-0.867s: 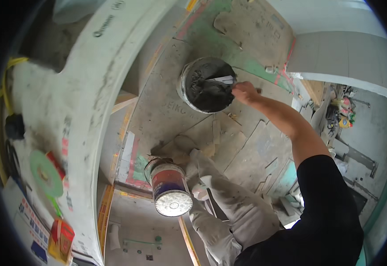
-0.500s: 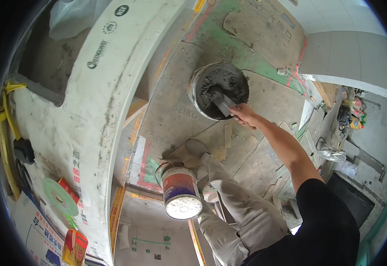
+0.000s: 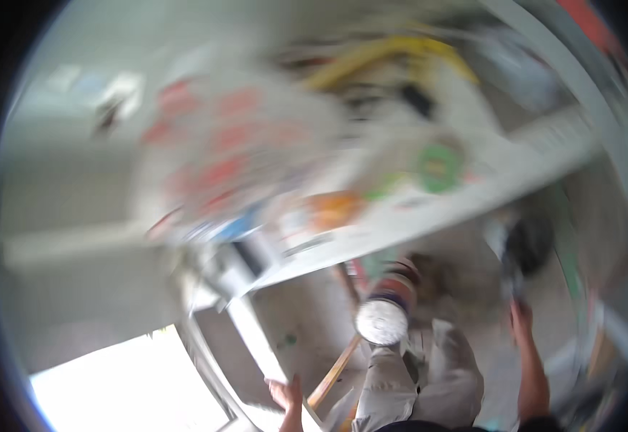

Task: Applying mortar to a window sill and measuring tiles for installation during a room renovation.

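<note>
The picture is smeared by motion. At the right, my right hand (image 3: 520, 319) is closed round the handle of a trowel, its blurred grey blade (image 3: 513, 276) pointing up to the bucket. Dark grey mortar (image 3: 530, 241) fills that bucket (image 3: 497, 237) on the floor; whether the blade touches it I cannot tell. Low on the left, my left hand (image 3: 285, 393) is raised with its fingers apart and nothing in it, beside a white edge. Between my hands, in front of my legs, a red and blue tin (image 3: 400, 288) shows its whitish lid.
A long pale board (image 3: 378, 248) crosses the view beyond the tin. Lying on it are a green disc-like roll (image 3: 440, 168), an orange packet (image 3: 334, 209) and a bent yellow thing (image 3: 400, 50). A bright opening (image 3: 127, 389) is at the lower left. A wooden strip (image 3: 335, 371) slants beside my leg.
My view has swung left, so the bucket now appears farther right and the board spreads across the upper part. My left hand has come into view; the trowel stays in my right hand.
</note>
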`<state>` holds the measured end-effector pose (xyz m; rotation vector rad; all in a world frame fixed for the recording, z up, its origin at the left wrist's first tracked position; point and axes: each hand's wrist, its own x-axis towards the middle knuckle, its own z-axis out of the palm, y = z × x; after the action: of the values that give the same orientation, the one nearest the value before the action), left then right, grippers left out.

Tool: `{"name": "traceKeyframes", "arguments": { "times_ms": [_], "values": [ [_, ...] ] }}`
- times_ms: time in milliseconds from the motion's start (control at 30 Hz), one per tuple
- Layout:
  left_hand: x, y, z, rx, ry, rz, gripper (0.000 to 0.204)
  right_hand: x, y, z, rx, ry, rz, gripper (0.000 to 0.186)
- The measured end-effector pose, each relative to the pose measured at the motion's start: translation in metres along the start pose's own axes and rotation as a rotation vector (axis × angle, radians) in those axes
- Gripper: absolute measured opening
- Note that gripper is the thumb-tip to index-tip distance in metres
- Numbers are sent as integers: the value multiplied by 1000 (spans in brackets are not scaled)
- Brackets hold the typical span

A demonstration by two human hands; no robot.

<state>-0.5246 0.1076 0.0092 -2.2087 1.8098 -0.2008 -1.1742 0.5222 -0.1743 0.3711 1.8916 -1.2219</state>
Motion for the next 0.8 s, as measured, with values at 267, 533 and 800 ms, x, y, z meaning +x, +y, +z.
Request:
{"name": "traceKeyframes", "arguments": {
  "times_ms": [267,533,800],
  "values": [
    [9,-41,-20,-419,21,164,127,-230,-128,226,-577,-697,-74,26],
    [12,-86,-4,-795,56,124,120,-432,-188,652,-1233,-1219,-1039,42],
    [12,-100,5,-955,-2,72,121,-728,-164,970,-914,-1816,-2031,40]
  ]
}}
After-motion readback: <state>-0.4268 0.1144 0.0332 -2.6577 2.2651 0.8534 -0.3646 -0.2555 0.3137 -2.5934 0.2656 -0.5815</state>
